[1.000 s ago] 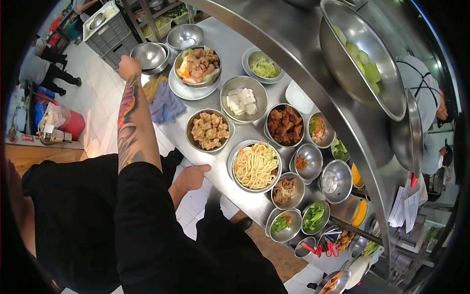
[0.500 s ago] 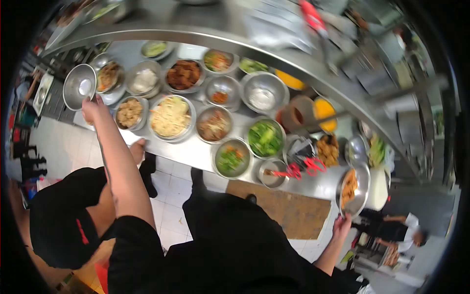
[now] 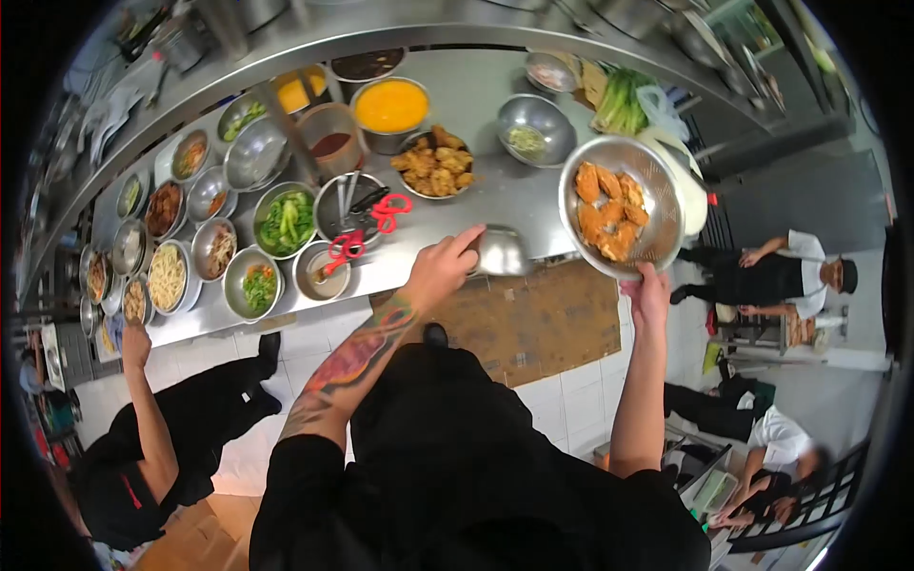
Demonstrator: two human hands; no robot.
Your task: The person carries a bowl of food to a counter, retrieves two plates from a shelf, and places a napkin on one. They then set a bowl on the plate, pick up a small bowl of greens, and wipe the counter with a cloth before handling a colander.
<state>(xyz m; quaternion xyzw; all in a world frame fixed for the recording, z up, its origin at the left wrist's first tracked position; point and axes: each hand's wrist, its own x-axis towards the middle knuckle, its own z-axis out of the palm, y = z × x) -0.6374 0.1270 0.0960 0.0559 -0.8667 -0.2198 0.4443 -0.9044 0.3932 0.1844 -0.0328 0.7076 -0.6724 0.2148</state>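
My left hand (image 3: 444, 266) grips a small metal bowl (image 3: 503, 251) by its edge, above the counter's front edge. The bowl is tipped with its outside toward me, so I cannot see inside it. On the right, my right hand (image 3: 649, 295) holds the near rim of a metal colander (image 3: 668, 225). Several browned fried pieces, which look like chicken (image 3: 609, 211), lie in it. Between the hands and the shelf, a bowl of herbs or chopped greens (image 3: 526, 142) stands on the steel counter (image 3: 486, 195). Another bowl of fried pieces (image 3: 436, 167) is nearby.
Red-handled scissors (image 3: 387, 213) and utensils rest in a container. Bowls of greens (image 3: 287, 221), noodles (image 3: 168, 278) and yellow liquid (image 3: 391, 106) line the counter. A steel shelf edge (image 3: 419, 38) runs above. A co-worker's hand (image 3: 136, 344) reaches to a bowl at left; two people work at right.
My view has swung right. My left hand has brought the metal bowl from the far left to near the colander. The colander now sits higher, with its contents facing me.
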